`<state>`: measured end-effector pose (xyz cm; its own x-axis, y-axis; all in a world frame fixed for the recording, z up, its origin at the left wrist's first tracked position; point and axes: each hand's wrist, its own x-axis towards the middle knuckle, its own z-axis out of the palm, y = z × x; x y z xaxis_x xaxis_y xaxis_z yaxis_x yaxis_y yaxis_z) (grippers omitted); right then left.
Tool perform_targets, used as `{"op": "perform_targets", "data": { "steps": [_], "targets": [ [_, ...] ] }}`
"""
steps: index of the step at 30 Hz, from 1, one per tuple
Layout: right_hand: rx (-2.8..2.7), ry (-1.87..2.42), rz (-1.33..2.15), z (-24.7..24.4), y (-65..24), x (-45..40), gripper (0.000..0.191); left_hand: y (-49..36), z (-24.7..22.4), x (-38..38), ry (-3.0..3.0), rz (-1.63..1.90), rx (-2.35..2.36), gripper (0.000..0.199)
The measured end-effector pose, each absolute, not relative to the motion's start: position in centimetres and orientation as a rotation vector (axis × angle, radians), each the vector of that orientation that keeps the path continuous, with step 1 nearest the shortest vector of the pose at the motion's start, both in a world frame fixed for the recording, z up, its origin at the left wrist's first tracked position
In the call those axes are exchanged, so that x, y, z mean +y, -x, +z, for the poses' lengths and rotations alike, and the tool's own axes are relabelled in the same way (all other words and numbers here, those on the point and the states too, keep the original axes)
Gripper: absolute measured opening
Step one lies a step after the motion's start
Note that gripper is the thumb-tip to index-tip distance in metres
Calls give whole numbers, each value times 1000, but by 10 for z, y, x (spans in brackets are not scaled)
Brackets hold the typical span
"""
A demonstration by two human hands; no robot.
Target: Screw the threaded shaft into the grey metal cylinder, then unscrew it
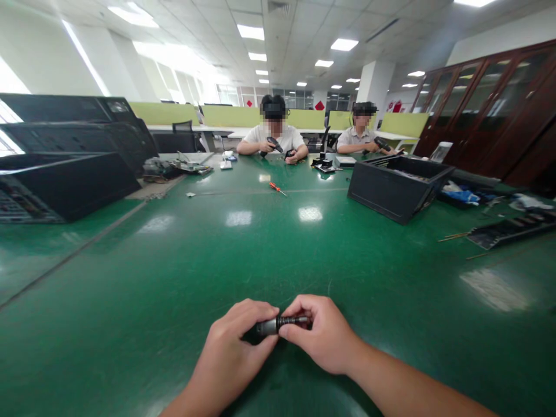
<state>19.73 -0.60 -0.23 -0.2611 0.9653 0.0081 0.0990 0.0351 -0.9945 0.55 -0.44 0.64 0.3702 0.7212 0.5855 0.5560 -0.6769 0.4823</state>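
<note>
Near the front of the green table, both of my hands are on a short dark cylindrical tool with a ringed metal shaft. It lies roughly level, shaft to the right. My left hand wraps around the thicker body, hiding its left end. With thumb and fingers closed, my right hand grips the shaft, whose tip is partly covered. The exact kind of tool does not show.
Farther back lies an orange-handled screwdriver. A black computer case stands at the right, another black case at the left. Across the table, two people hold power screwdrivers. Metal parts lie at the right edge.
</note>
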Motion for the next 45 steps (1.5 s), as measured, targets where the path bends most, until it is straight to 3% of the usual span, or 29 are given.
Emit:
{"op": "perform_targets", "data": {
  "steps": [45],
  "targets": [
    [-1514,1117,1315,-2,-199,-7,8,-5,4,-3,-2459,1253,1160,15]
  ]
}}
